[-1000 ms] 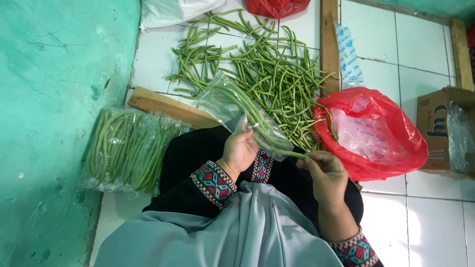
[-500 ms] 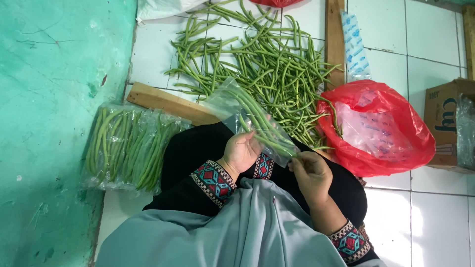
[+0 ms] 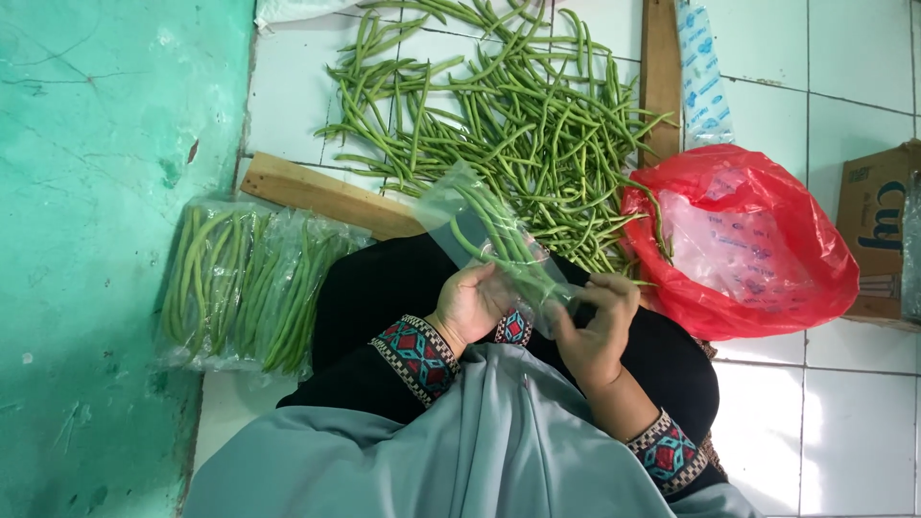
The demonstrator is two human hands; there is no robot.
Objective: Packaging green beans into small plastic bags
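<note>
My left hand (image 3: 475, 302) cradles a clear plastic bag (image 3: 484, 230) holding several green beans, gripping it near its open end. My right hand (image 3: 597, 326) pinches the same bag's mouth from the right side. The bag slants up and to the left over my lap. A big loose pile of long green beans (image 3: 508, 115) lies on the white tiled floor just beyond the bag. I wear black sleeves with patterned cuffs and a grey cloth over my lap.
Filled clear bags of beans (image 3: 249, 288) lie at the left beside a teal wall (image 3: 106, 192). A wooden plank (image 3: 317, 197) runs under the pile. A red plastic bag (image 3: 748, 249) sits at the right, a cardboard box (image 3: 878, 221) past it.
My right hand has moved up to the bag's mouth and closed on it. The view has shifted slightly, with the bean pile now sitting lower in frame.
</note>
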